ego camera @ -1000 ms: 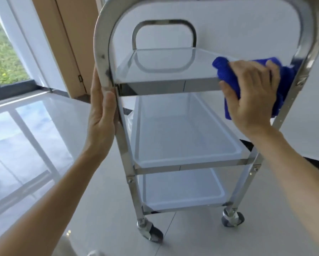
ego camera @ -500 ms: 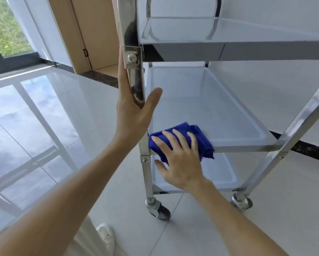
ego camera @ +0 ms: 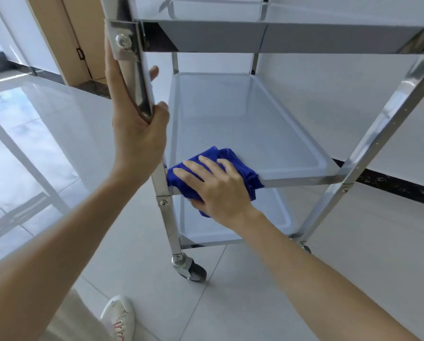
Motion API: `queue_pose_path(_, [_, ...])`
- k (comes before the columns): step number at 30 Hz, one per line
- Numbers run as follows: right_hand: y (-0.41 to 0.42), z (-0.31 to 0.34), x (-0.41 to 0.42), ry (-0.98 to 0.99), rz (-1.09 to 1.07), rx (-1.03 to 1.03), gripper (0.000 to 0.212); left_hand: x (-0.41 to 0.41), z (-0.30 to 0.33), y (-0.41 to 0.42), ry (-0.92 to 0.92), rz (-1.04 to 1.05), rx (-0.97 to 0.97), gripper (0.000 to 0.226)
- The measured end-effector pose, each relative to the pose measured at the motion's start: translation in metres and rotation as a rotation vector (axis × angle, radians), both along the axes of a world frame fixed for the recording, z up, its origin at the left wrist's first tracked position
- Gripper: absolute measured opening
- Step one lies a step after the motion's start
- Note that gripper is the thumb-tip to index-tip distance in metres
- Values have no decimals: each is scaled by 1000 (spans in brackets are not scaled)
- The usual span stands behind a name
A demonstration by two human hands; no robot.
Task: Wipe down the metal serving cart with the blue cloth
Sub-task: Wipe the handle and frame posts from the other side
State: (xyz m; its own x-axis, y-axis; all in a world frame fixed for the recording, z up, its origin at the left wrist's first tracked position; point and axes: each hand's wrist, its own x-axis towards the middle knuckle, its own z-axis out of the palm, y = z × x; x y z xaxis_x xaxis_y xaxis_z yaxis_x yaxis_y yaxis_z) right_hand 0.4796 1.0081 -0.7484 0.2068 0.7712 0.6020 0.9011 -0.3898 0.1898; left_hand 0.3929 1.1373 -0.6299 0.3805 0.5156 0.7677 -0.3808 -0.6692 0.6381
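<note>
Right hand (ego camera: 220, 188): I have it laid over the folded blue cloth (ego camera: 233, 161), fingers spread on top and thumb tucked under the lower edge, pinning the cloth to the front rim of the middle shelf (ego camera: 302, 179) at its left corner, so the pad covers both lip and tray edge. Left hand (ego camera: 134, 134): wrapped round the front-left upright (ego camera: 142, 94) just below the top shelf bracket, thumb hooked across; I judge this steadies the metal serving cart (ego camera: 368, 143) against rolling on its casters (ego camera: 193, 269). Below: bottom shelf (ego camera: 233, 232), tiled floor (ego camera: 230, 303), a white shoe (ego camera: 118, 316).
</note>
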Motion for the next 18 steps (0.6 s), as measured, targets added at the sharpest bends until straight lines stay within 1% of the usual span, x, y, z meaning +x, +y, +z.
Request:
queue_pose_path(2, [-26, 0, 20, -29, -14, 3, 52, 0, 0, 2, 18, -18, 29, 83])
queue_pose_path(5, [-78, -5, 54, -68, -103, 38, 50, -2, 0, 3, 37, -37, 28, 84])
queue_pose_path(7, [-105, -9, 70, -57, -162, 62, 48, -3, 1, 0, 32, -40, 15, 83])
queue_pose_path(9, [-112, -13, 73, -39, -191, 83, 45, -2, 2, -4, 24, -52, 14, 82])
queue_pose_path(12, [-90, -13, 57, -52, -174, 88, 43, -2, 2, -8, 9, -54, 9, 82])
queue_pose_path(15, [-44, -8, 24, -49, -114, 22, 53, -1, 3, -7, 6, -25, 4, 82])
queue_pose_path(16, [-26, -8, 10, -41, -103, 8, 52, -1, 3, -6, 10, -18, 1, 82])
queue_pose_path(18, [5, -8, -14, -27, -62, 52, 40, -1, 2, -5, 12, -7, -3, 80])
